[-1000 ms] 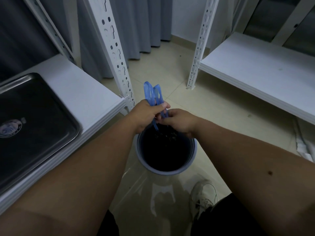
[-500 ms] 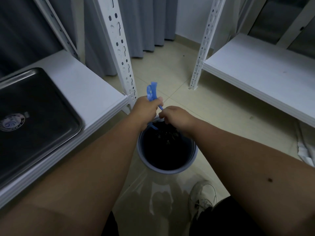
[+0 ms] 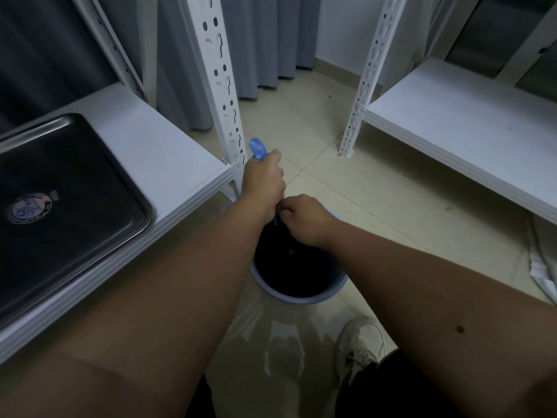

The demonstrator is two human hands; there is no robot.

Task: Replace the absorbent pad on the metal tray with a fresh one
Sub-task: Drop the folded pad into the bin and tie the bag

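The metal tray (image 3: 78,188) lies on the white shelf (image 3: 156,146) at the left; its dark bottom shows only a round sticker (image 3: 28,208), no pad. A grey bin (image 3: 301,298) lined with a black bag stands on the floor below my hands. My left hand (image 3: 263,179) grips the bag's blue drawstring (image 3: 257,149), whose end sticks out above the fist. Just beneath it, my right hand (image 3: 301,218) pinches the same string at the bag's mouth. What lies inside the bag is hidden in the dark.
A perforated white upright (image 3: 220,70) rises right beside my left hand. A second upright (image 3: 364,76) carries another white shelf (image 3: 452,122) on the right. Grey curtains (image 3: 265,40) hang behind. My white shoe (image 3: 358,342) is near the bin, and white sheets (image 3: 542,267) lie at the right edge.
My left hand has risen and shifted left with the blue string, and the loops showing above it have shrunk to a short end. My right hand stays at the bag's mouth.
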